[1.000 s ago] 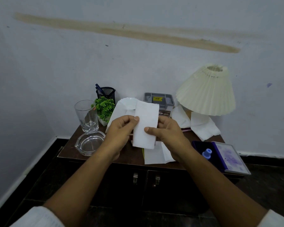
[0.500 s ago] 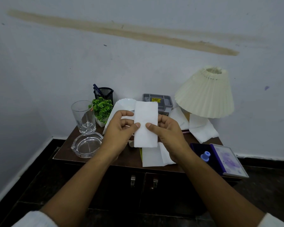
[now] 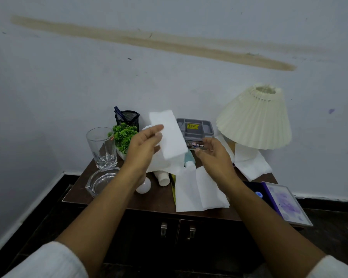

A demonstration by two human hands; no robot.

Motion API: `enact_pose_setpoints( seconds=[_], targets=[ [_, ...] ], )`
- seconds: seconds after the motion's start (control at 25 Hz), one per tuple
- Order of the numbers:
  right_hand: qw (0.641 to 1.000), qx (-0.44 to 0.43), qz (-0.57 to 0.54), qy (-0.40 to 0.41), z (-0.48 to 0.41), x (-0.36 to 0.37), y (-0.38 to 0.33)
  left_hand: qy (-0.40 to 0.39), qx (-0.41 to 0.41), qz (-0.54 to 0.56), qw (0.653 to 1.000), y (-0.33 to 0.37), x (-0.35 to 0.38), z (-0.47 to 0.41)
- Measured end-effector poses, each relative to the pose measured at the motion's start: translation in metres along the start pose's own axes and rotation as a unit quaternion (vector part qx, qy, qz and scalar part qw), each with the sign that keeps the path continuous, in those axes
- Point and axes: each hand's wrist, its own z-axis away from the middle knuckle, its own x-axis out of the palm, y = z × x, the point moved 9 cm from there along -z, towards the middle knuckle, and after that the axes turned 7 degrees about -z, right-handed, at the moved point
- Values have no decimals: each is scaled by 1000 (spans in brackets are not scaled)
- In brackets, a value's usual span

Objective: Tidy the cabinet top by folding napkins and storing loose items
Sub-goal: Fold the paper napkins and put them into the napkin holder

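Now the right hand [image 3: 213,155] has released the folded napkin [image 3: 170,135]; left hand [image 3: 147,145] holds it.

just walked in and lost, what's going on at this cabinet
A person is tidying the cabinet top. The left hand holds a folded napkin up over the clutter. The right hand hovers open beside it, not touching. Several other napkins lie loose on the top.

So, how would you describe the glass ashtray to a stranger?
Find the dark wooden cabinet, then its front left corner. The ashtray is the glass dish there, in front of the drinking glass. Both are clear, but the ashtray is low and wide.
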Motion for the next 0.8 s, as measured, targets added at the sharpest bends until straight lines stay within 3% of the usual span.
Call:
enact_pose_setpoints(
  seconds=[0.16,0.56,0.8],
  targets=[
    [997,-27,74,17,-20,-15,2,-40,-44,94,994,5,32,-36],
    [997,-31,68,-27,-59,-15,19,-75,-124,21,989,-38,70,-87],
    [999,-1,38,-25,-58,-18,19,-76,-110,4,991,-33,63,-76]
  ],
)
